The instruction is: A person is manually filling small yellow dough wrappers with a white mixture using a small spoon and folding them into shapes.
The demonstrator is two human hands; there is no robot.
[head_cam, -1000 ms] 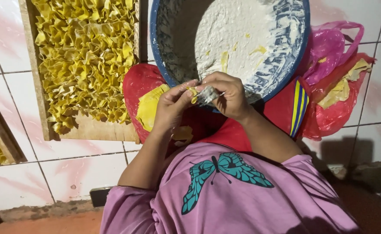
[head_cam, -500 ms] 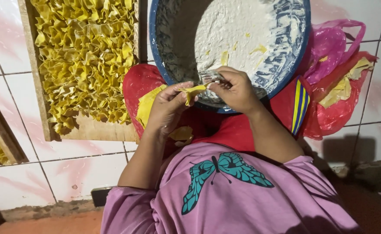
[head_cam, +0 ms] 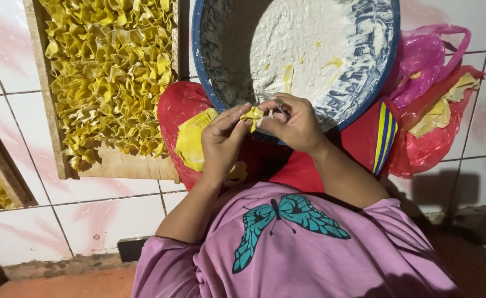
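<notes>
While both hands pinch a yellow wrapper, fingers hide its filling.

Counts: 2 hands, left hand and right hand; 1 yellow wrapper pinched between them; 1 blue bowl of white filling; 1 stack of flat yellow wrappers, sheets too thin to count; 2 wooden trays, main tray plus second tray at left edge; folded dumplings on them too many to count; 2 plastic bags, pink bag and red bag.
</notes>
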